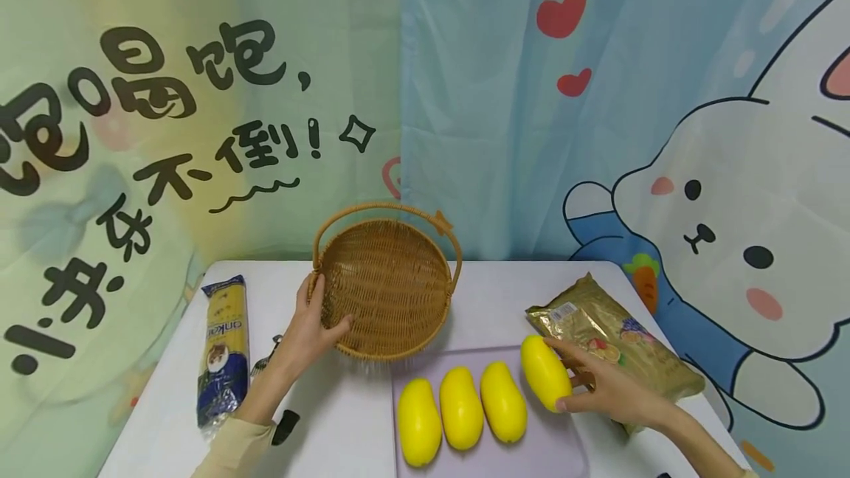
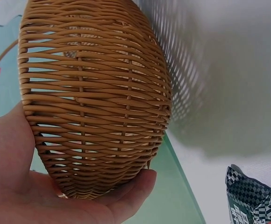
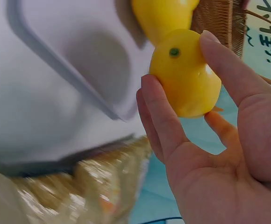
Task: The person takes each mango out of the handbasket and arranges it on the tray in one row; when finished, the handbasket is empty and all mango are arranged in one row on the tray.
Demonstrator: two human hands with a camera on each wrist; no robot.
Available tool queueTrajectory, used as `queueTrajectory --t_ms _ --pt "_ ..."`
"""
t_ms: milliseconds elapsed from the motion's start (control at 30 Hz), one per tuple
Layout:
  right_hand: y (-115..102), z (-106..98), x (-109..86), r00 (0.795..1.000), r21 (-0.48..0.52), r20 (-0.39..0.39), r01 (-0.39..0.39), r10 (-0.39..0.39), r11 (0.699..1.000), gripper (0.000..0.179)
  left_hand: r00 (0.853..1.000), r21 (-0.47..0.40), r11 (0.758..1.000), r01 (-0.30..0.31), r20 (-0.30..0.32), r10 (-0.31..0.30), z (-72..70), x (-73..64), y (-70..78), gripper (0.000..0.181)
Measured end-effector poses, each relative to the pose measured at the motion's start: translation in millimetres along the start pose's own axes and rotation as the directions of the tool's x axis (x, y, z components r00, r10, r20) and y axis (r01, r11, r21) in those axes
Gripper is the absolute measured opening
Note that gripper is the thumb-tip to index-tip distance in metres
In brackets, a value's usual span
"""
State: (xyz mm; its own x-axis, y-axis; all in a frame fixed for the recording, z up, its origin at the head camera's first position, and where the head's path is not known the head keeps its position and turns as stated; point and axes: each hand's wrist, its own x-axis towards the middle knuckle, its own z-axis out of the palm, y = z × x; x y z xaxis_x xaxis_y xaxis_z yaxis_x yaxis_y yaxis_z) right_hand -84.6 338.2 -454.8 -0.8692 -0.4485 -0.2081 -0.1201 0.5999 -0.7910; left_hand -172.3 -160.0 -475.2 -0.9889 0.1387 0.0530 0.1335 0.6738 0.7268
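My left hand (image 1: 312, 334) grips the rim of a round brown wicker basket (image 1: 388, 293), thumb on the inside and fingers round the outer side. The basket is tilted, its opening facing me and its arched handle at the top. In the left wrist view the woven side (image 2: 98, 93) fills the palm. A yellow oblong fruit (image 1: 546, 373) is pinched between the thumb and fingers of my right hand (image 1: 607, 386); the right wrist view shows a green stem spot on its end (image 3: 184, 70). Three similar fruits (image 1: 461, 408) lie side by side on a pale purple tray (image 1: 551, 456).
A shiny gold bag (image 1: 611, 338) lies at the right, partly behind my right hand. Along the left edge is a yellow and blue packet (image 1: 224, 349). A small black object (image 1: 285, 427) lies near my left sleeve. Printed curtains hang behind the white table (image 1: 345, 419).
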Motion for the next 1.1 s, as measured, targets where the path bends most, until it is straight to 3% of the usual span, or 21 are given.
queueTrajectory --t_ms 200,500,1100 --pt "14 17 0.9 0.996 0.061 0.046 -0.080 0.078 0.995 0.088 1.000 0.004 1.000 -0.009 -0.004 0.009 1.7 0.4 -1.8 0.099" --pt "19 27 1.3 0.990 0.070 0.069 -0.128 0.124 0.989 0.086 1.000 0.002 1.000 -0.027 -0.010 0.027 0.2 0.7 -2.4 0.098" --pt "14 28 2.5 0.985 0.068 0.097 -0.149 0.142 0.986 0.087 0.999 -0.001 0.999 -0.034 -0.033 0.034 -1.6 0.3 -2.2 0.096"
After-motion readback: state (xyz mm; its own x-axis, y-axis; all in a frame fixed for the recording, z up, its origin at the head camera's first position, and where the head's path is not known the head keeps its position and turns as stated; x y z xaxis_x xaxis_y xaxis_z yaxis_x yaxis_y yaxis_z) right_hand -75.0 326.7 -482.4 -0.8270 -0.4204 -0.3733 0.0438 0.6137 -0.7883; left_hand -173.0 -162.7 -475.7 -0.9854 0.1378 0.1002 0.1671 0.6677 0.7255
